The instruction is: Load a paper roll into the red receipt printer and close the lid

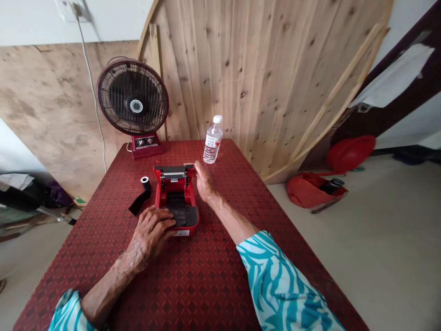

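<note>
A small red machine (pixel 195 202) that looks like a label printer sits mid-table, its lid (pixel 174 169) raised at the back. A black strip (pixel 177 207) lies inside it and over the grey front part. My left hand (pixel 149 232) is closed over the front left corner, fingers resting on the strip and grey top; its thumb is partly hidden. My right hand (pixel 206 184) grips the lid's right end, thumb up, other fingertips hidden behind. Left of the machine stands a black ribbon roll (pixel 146 184) with a white core, its loose tail trailing on the table.
A dark red fan (pixel 132 103) stands at the table's back left, its cord running up the wall. A clear water bottle (pixel 212 142) is at the back right. The table (pixel 193 285) has a red patterned cover. A red bag (pixel 303 191) lies on the floor to the right.
</note>
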`<state>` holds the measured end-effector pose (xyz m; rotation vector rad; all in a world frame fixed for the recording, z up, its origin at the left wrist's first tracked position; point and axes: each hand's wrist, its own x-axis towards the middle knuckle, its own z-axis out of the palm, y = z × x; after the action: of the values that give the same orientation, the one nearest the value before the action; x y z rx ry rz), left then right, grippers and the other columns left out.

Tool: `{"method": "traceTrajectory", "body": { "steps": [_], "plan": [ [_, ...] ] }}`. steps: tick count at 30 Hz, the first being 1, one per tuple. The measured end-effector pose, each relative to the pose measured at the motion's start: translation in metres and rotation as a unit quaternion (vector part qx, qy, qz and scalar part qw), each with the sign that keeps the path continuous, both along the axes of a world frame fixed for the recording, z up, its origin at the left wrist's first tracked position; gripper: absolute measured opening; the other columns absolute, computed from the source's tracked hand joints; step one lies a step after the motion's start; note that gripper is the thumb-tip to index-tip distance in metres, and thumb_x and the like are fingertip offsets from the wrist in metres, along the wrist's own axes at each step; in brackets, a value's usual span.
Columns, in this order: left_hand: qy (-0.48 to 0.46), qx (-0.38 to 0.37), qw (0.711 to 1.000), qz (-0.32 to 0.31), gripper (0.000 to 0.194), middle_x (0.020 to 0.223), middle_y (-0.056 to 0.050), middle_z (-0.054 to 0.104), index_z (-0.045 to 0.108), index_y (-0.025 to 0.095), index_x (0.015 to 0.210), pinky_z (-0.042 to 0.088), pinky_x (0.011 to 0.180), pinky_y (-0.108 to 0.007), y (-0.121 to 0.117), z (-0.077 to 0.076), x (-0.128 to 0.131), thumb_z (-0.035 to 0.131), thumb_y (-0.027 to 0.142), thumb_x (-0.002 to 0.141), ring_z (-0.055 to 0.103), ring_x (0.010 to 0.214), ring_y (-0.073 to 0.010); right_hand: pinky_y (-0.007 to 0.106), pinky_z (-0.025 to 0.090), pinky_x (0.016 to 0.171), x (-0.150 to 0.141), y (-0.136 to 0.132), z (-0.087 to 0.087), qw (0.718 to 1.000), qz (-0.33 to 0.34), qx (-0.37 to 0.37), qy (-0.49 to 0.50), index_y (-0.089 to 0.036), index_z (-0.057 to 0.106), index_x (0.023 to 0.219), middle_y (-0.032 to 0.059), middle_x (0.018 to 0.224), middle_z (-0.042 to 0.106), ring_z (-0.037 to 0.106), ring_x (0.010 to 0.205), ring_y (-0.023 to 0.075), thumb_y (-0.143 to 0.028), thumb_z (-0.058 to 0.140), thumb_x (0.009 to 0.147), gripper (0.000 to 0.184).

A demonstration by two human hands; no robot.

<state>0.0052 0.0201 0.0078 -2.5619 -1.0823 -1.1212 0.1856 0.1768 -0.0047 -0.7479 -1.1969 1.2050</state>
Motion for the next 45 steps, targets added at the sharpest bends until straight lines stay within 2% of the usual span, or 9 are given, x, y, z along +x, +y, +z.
{"method": "traceTrajectory", "body": {
  "steps": [4,10,15,20,32,37,39,42,45],
  "plan": [
    [0.001,-0.007,1.0,0.0,0.014,0.101,-0.007,0.069,0.059,0.02,0.103,0.044,0.097,-0.041,0.0,0.002,0.001,0.06,0.02,0.089,0.062,0.104,-0.0208,0.039,0.042,0.098,0.007,-0.015,0.009,0.999,-0.012,0.034,-0.033,-0.025,0.07,0.081,0.0022,0.1,0.071,0.061,0.102,0.0225,-0.06,0.053,0.081,0.039],
    [-0.005,-0.013,1.0,-0.009,0.017,0.103,-0.006,0.069,0.059,0.021,0.105,0.043,0.099,-0.043,0.001,-0.002,-0.002,0.062,0.02,0.087,0.062,0.105,-0.021,0.042,0.037,0.103,0.028,-0.049,0.008,0.984,0.056,0.101,-0.138,-0.026,0.073,0.08,0.0029,0.117,0.065,0.053,0.117,0.024,-0.056,0.05,0.085,0.039],
    [0.014,0.001,1.0,-0.007,0.021,0.103,-0.008,0.067,0.057,0.02,0.105,0.041,0.101,-0.045,0.002,-0.003,-0.004,0.064,0.017,0.085,0.06,0.107,-0.0222,0.043,0.037,0.105,0.025,-0.06,-0.001,0.968,-0.003,0.174,-0.182,-0.025,0.07,0.066,0.0053,0.11,0.067,0.054,0.113,0.0245,-0.054,0.046,0.089,0.044],
    [0.035,0.013,0.997,0.071,0.052,0.126,-0.018,0.057,0.05,0.017,0.125,0.04,0.101,-0.05,0.005,0.001,-0.011,0.07,0.034,0.08,0.049,0.123,-0.0322,0.046,0.039,0.103,0.019,-0.061,-0.004,0.962,-0.019,0.207,-0.175,-0.026,0.069,0.069,0.0066,0.103,0.068,0.056,0.11,0.0248,-0.05,0.047,0.09,0.038],
    [0.068,0.004,0.992,0.109,0.059,0.124,-0.015,0.064,0.051,0.018,0.128,0.029,0.108,-0.052,0.009,-0.007,-0.02,0.069,0.044,0.078,0.054,0.12,-0.0319,0.05,0.036,0.107,0.022,-0.063,-0.016,0.963,-0.008,0.211,-0.17,-0.029,0.071,0.073,0.0057,0.104,0.068,0.054,0.115,0.0261,-0.052,0.042,0.091,0.042],
    [-0.018,-0.068,0.995,0.074,0.058,0.128,-0.014,0.061,0.053,0.021,0.129,0.027,0.11,-0.054,0.008,-0.008,-0.025,0.064,0.052,0.08,0.049,0.125,-0.0327,0.044,0.033,0.111,0.02,-0.054,-0.03,0.975,-0.081,0.158,-0.131,-0.03,0.068,0.103,0.0049,0.124,0.06,0.049,0.124,0.0228,-0.057,0.039,0.091,0.041],
    [-0.144,-0.16,0.974,0.072,0.053,0.129,-0.013,0.059,0.054,0.021,0.128,0.036,0.105,-0.05,0.008,-0.006,-0.03,0.055,0.053,0.086,0.051,0.124,-0.031,0.043,0.033,0.111,0.019,-0.047,-0.04,0.981,-0.108,0.119,-0.112,-0.029,0.065,0.109,0.0054,0.123,0.06,0.051,0.121,0.0221,-0.061,0.04,0.089,0.045],
    [-0.353,-0.312,0.876,0.102,0.047,0.114,-0.011,0.065,0.058,0.019,0.124,0.049,0.087,-0.039,0.014,-0.002,-0.036,0.053,0.05,0.088,0.062,0.103,-0.025,0.042,0.037,0.107,0.018,-0.038,-0.051,0.992,-0.055,0.045,-0.102,-0.027,0.064,0.111,0.0046,0.118,0.065,0.056,0.115,0.0218,-0.062,0.042,0.087,0.047],
    [-0.422,-0.434,0.79,0.098,0.051,0.083,-0.005,0.067,0.062,0.017,0.118,0.048,0.068,-0.03,0.025,0.0,-0.038,0.066,0.048,0.078,0.061,0.073,-0.0178,0.04,0.037,0.107,0.018,-0.036,-0.053,0.995,-0.003,0.013,-0.097,-0.028,0.062,0.115,0.0024,0.122,0.065,0.056,0.117,0.0204,-0.059,0.044,0.088,0.045]
  ]
}}
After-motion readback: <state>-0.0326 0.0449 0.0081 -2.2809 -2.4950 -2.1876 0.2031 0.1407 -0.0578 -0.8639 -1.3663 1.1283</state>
